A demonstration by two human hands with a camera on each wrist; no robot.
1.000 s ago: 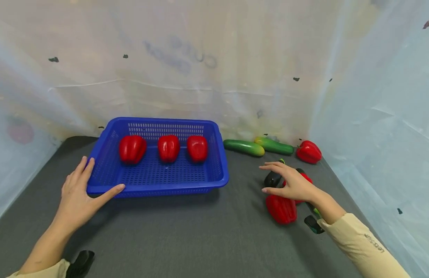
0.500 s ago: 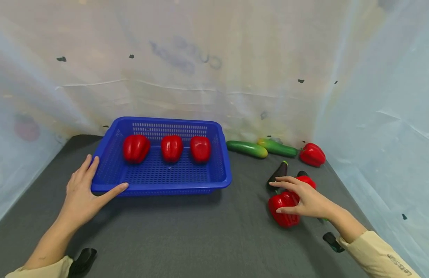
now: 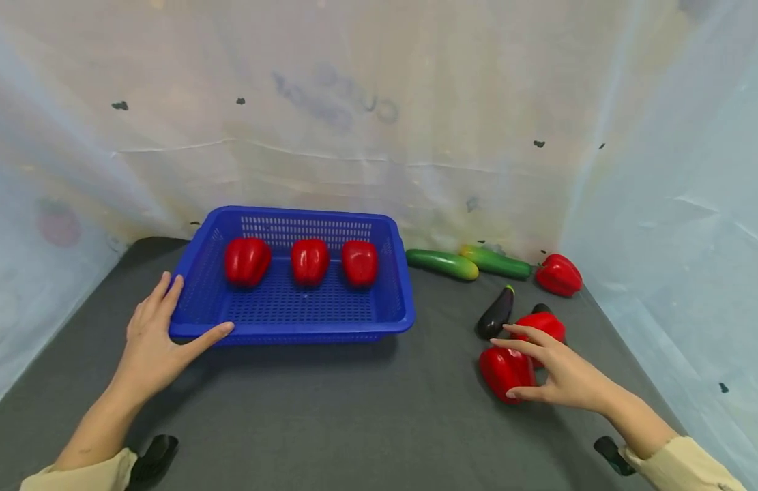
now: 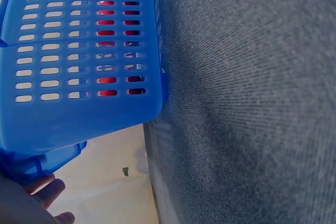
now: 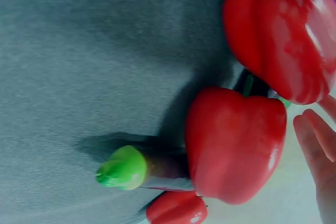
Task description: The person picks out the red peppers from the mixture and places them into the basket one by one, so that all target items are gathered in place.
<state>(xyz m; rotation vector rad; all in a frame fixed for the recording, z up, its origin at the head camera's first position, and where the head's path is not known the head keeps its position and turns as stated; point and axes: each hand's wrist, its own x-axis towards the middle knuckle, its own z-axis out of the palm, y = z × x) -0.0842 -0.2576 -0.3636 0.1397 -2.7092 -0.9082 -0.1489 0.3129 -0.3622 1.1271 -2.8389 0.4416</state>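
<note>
The front pepper (image 3: 503,373) lies on the counter (image 3: 342,423), the right hand (image 3: 553,372) over it with fingers and thumb parted; whether they touch it is unclear. The left hand (image 3: 151,351), fingers straight and spread, rests at the near left corner of the basket (image 3: 305,331), which holds three peppers (image 3: 310,262). An eggplant (image 3: 495,316) lies just behind the front pepper.

- Bell peppers (image 3: 506,374) in solid red.
- A plastic basket (image 3: 286,333) in deep blue, patterned with slots in neat rows.
- Cucumbers (image 3: 440,263), green fading to yellow at one end.
- An eggplant (image 3: 495,316), purple-black with a bright green tip.
- Dark grey tabletop (image 3: 329,423); cream sleeves (image 3: 681,465).
</note>
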